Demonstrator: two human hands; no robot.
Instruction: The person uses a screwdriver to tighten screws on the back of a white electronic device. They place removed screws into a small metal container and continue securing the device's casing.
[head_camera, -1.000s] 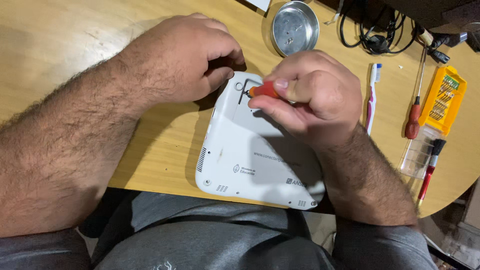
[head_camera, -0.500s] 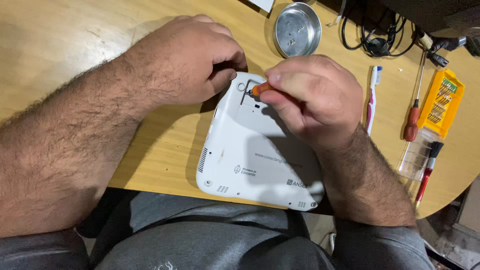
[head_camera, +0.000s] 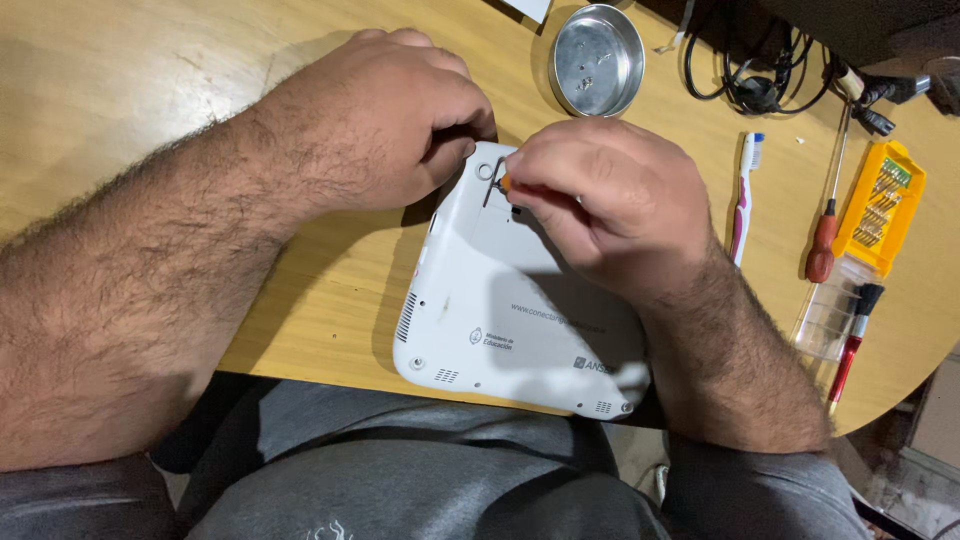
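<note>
Right now my right hand (head_camera: 610, 200) is pinched shut on a small orange-handled screwdriver (head_camera: 506, 183), its tip at the far corner of the white laptop (head_camera: 500, 320) lying underside-up on the counter (head_camera: 150, 90). My left hand (head_camera: 385, 120) is curled against that corner.

Lighting: bright, even, overhead. Soft shadows under both forearms, falling onto wooden tabletop (head_camera: 150, 80) and white laptop underside (head_camera: 510, 320). Mild glare inside round metal dish (head_camera: 598, 60). Focus sharp at centre; top-right corner dark; slight wide-angle stretch at edges.
</note>
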